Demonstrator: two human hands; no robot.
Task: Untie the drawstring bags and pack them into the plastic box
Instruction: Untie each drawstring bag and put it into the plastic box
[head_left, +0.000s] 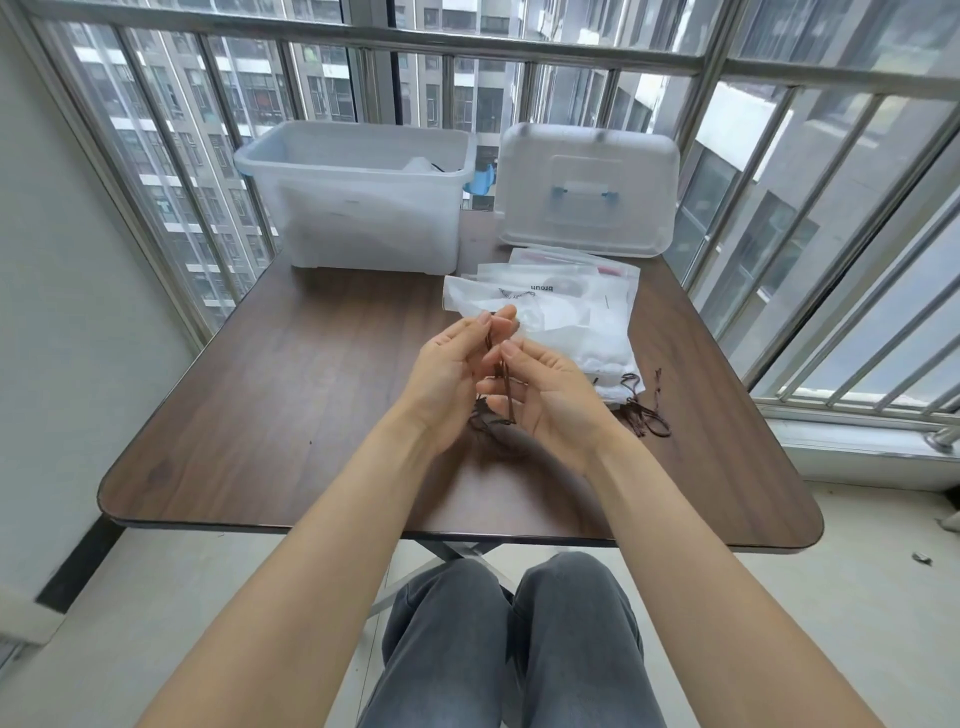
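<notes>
Drawstring bags (582, 312): white, stacked in a fanned pile on the table (291, 395), just in front of the lid (589, 189); printed lettering on the top one too small to read in full. How many lie in the pile cannot be told, since they overlap.
Brown cords (647, 410): loose tangle trailing from the near end of the pile onto the table.
Brown drawstring (505, 384): hangs between both hands, near side of the pile; its lower end bunches in shadow and blends with the wood. Which bag it belongs to is hidden by the fingers.
Left hand (457, 374): palm turned inward, fingertips pinching the drawstring's upper part.
Right hand (550, 395): facing the left, fingers curled round the same drawstring lower down.
Plastic box (363, 197): translucent, open, left of the lid at the table's far edge; contents only dimly visible through the wall.
Lid: translucent, blue-clipped handle, propped against the window bars (810, 218).
Table: dark wood-grain top, rounded corners, metal legs partly hidden by grey-trousered knees (514, 649).
Room: enclosed balcony, pale floor; tower blocks (218, 88) beyond the glass.
</notes>
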